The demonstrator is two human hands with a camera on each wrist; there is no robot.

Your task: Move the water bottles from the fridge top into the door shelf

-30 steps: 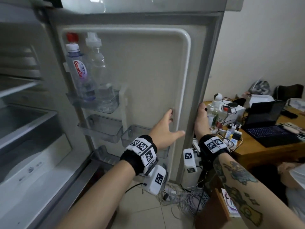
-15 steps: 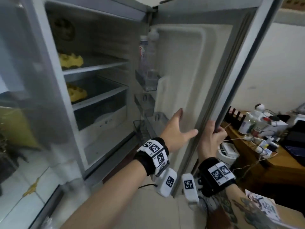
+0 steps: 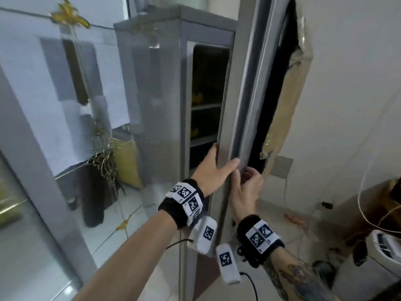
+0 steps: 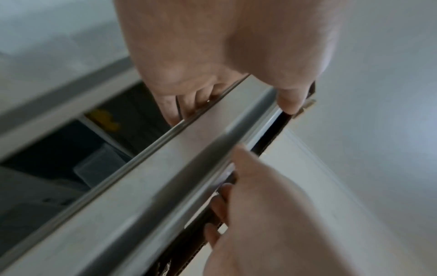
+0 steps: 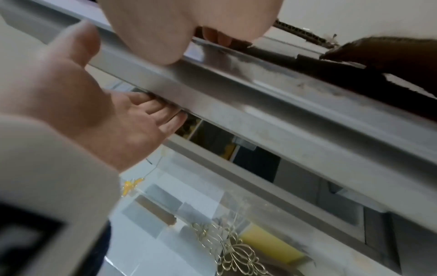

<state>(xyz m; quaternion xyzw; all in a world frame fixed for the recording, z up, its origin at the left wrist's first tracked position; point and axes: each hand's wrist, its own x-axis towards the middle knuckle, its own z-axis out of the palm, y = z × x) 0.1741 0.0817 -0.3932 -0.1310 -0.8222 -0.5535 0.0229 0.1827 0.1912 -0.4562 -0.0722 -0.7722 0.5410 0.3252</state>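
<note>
The grey fridge door (image 3: 245, 105) stands almost closed, leaving a narrow dark gap (image 3: 206, 105) into the fridge. The water bottles and the door shelf are hidden behind it. My left hand (image 3: 214, 168) holds the door's free edge, fingers on the inner side and thumb across the edge. In the left wrist view the left hand (image 4: 212, 84) clamps the edge (image 4: 189, 158) the same way. Just below and to the right, my right hand (image 3: 245, 187) curls its fingers round the door's outer side. The right wrist view shows the right hand (image 5: 177, 28) on that edge above the left hand (image 5: 106, 112).
The fridge's grey side wall (image 3: 156, 83) faces me. A glass panel with gold metal ornaments (image 3: 102, 148) and a yellow bag (image 3: 128, 161) stand at left. Brown cardboard (image 3: 286, 94) is taped to the wall behind the door. Cables and a white appliance (image 3: 386, 244) lie at right.
The door has swung from wide open to nearly closed, hiding the bottles and shelves. Both hands travelled with it, and the left hand went from flat on the inner face to clasping the edge.
</note>
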